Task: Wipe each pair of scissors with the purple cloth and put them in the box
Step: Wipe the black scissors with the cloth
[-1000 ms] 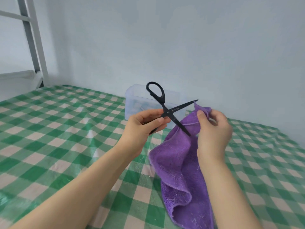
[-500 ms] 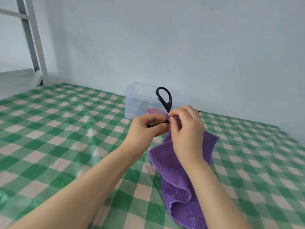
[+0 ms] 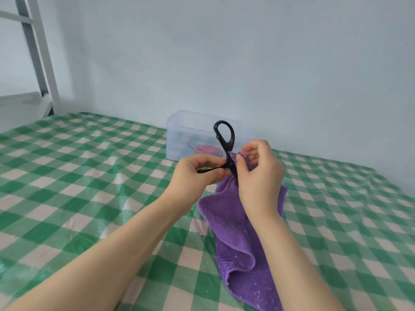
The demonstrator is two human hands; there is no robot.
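Observation:
My left hand grips one handle of the black scissors, whose other handle loop stands up in front of the box. My right hand pinches the purple cloth around the blades near the pivot; the blades are hidden by the cloth and my fingers. The rest of the cloth hangs down onto the checked surface. The clear plastic box stands behind my hands by the wall, with red-handled scissors lying inside it.
A green and white checked cloth covers the whole surface. A pale wall rises right behind the box. A grey metal ladder frame stands at the far left.
My right hand came in from the right with the cloth and closed it over the blades. The scissors turned so the free handle loop points straight up.

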